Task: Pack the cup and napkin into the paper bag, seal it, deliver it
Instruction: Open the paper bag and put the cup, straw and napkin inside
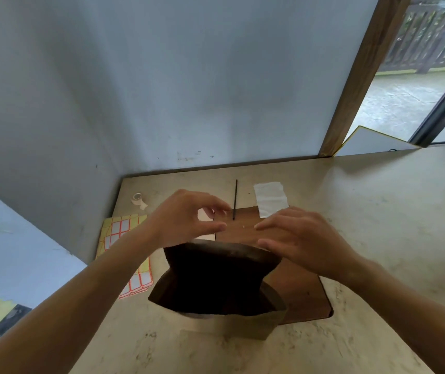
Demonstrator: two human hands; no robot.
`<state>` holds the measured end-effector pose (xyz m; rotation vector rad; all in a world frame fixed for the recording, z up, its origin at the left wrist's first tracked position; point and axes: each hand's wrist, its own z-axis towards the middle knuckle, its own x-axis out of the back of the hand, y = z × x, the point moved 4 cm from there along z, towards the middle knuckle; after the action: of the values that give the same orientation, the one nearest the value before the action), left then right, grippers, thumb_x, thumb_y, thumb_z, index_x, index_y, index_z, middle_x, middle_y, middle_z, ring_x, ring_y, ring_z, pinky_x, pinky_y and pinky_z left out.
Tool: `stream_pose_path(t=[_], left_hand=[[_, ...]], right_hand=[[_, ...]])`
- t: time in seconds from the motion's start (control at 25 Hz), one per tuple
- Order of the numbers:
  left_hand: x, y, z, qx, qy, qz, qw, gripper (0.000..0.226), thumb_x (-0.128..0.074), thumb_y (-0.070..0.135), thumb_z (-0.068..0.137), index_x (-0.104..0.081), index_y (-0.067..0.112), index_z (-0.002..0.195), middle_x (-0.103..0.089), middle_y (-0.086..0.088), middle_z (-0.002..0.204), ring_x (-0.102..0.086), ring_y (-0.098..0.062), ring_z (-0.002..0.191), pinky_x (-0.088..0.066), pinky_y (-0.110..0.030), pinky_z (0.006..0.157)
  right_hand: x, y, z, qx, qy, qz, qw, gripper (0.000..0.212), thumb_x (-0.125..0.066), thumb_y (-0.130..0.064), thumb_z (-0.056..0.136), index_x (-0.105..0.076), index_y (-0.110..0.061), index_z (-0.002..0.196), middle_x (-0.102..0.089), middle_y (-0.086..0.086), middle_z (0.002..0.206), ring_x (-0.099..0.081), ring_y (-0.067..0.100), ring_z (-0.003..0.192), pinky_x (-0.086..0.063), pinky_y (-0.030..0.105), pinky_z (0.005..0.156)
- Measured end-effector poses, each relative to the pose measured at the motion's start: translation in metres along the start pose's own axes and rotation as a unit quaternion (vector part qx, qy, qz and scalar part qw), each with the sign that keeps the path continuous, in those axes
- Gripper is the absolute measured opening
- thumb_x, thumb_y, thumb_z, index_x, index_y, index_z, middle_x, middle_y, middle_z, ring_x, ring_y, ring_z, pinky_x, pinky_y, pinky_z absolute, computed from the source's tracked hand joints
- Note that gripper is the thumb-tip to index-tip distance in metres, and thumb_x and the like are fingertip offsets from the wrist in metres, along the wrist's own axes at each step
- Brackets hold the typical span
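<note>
Here the paper bag (216, 282) stands open on the worktop (378, 211); both hands, left hand (186, 220) and right hand (302, 238), hover empty with fingers spread above its far rim. Napkin (270, 198) lies beyond; cup unseen. We should pinch both rim corners evenly, keeping the mouth wide

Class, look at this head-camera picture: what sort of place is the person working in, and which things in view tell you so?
Probably a takeaway or shop packing counter beside an open doorway. Clues: an open paper bag standing on the worn counter, sheets of blank sticker labels, a tape roll, and a napkin laid ready.
</note>
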<state>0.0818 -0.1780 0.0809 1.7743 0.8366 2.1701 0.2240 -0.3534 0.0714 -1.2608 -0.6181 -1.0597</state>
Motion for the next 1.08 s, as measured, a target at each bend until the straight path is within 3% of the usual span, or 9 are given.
stream_pose_path(t=[0.08,0.28,0.52,0.72,0.88,1.08], left_hand=[[-0.006,-0.008,0.027,0.014,-0.001,-0.005,1.0,0.029,-0.074,0.033,0.083,-0.071,0.027,0.111,-0.07,0.017,0.099,-0.064,0.004,0.085,-0.046,-0.008,0.071],[-0.044,-0.049,0.098,0.068,-0.036,0.001,0.997,0.021,-0.074,0.03,0.084,-0.073,0.024,0.105,-0.072,0.012,0.097,-0.063,0.001,0.083,-0.054,-0.031,0.084],[-0.102,-0.107,0.175,0.133,-0.066,0.021,0.989,0.022,-0.071,0.033,0.085,-0.073,0.024,0.105,-0.072,0.007,0.103,-0.062,-0.007,0.089,-0.053,-0.034,0.084],[-0.159,-0.154,0.215,0.161,-0.104,0.06,0.98,0.026,-0.067,0.036,0.088,-0.07,0.026,0.112,-0.069,0.007,0.114,-0.061,-0.009,0.099,-0.05,-0.03,0.086],[-0.194,-0.174,0.244,0.135,-0.124,0.117,0.976,0.034,-0.061,0.041,0.091,-0.065,0.027,0.122,-0.064,0.003,0.123,-0.053,-0.018,0.115,-0.044,-0.036,0.092],[-0.232,-0.187,0.268,0.149,-0.117,0.135,0.973,0.039,-0.057,0.044,0.093,-0.06,0.03,0.128,-0.056,0.0,0.132,-0.045,-0.023,0.123,-0.039,-0.042,0.1]], right_hand=[[0.003,0.023,0.012,-0.026,0.022,-0.003,0.999,0.037,-0.056,-0.052,0.084,-0.072,-0.026,0.106,-0.072,-0.01,0.102,-0.06,0.001,0.089,-0.051,0.023,0.08],[-0.021,0.109,0.041,-0.138,0.009,-0.064,0.988,0.03,-0.065,-0.044,0.085,-0.07,-0.028,0.111,-0.071,-0.009,0.107,-0.058,0.004,0.084,-0.052,0.028,0.08],[-0.058,0.212,0.068,-0.256,-0.023,-0.097,0.962,0.033,-0.062,-0.048,0.087,-0.067,-0.032,0.114,-0.069,-0.01,0.107,-0.064,0.011,0.092,-0.054,0.036,0.081],[-0.093,0.278,0.096,-0.29,-0.061,-0.111,0.949,0.035,-0.058,-0.042,0.09,-0.062,-0.031,0.124,-0.065,-0.005,0.12,-0.062,0.018,0.103,-0.053,0.037,0.086],[-0.128,0.319,0.111,-0.302,-0.115,-0.125,0.938,0.039,-0.055,-0.035,0.094,-0.055,-0.032,0.133,-0.056,0.0,0.132,-0.054,0.023,0.118,-0.048,0.04,0.091],[-0.16,0.351,0.115,-0.318,-0.117,-0.128,0.932,0.037,-0.053,-0.039,0.094,-0.056,-0.036,0.13,-0.056,0.0,0.128,-0.053,0.022,0.115,-0.049,0.039,0.088]])
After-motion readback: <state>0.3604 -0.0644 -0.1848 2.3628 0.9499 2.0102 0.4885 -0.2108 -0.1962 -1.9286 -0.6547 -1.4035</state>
